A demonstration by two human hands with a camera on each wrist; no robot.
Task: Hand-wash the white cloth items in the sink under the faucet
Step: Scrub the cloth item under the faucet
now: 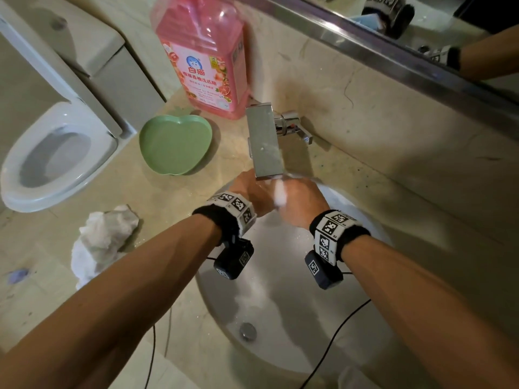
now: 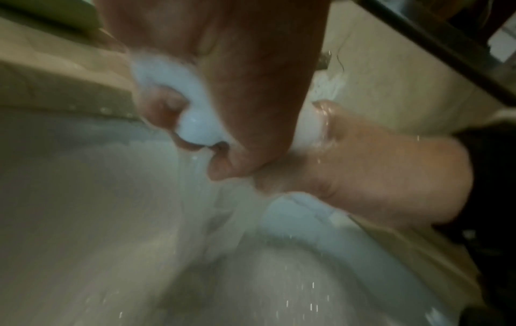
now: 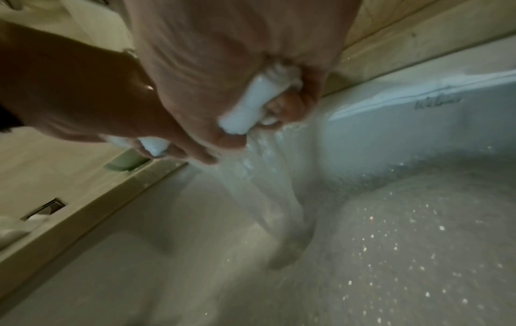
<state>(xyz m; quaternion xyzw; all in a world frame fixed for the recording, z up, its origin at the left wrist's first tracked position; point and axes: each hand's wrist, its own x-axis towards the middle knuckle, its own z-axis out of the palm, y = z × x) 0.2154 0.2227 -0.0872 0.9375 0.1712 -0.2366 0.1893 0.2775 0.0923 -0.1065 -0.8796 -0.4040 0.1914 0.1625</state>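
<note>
Head view: left hand [image 1: 250,192] and right hand [image 1: 300,202] meet under the square steel faucet [image 1: 265,141], over the white basin [image 1: 280,299]. Both sets of fingers curl round a wet white cloth [image 1: 280,195], squeezing; water streams below the fingertips.

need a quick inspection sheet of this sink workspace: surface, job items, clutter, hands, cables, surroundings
Surface: beige stone counter, speckled and wet near the white sink; water running from the faucet.
Job's things: one white cloth under the stream, held between both hands; a second crumpled white cloth lies on the counter left of the sink.
Clutter: green apple-shaped dish, pink detergent jug, a small purple scrap.
Grippers: left hand and right hand both grip the cloth, fingers curled round it.
Cables: black wrist-camera cables hang across the basin.
Surroundings: toilet to the left, mirror above.
</note>
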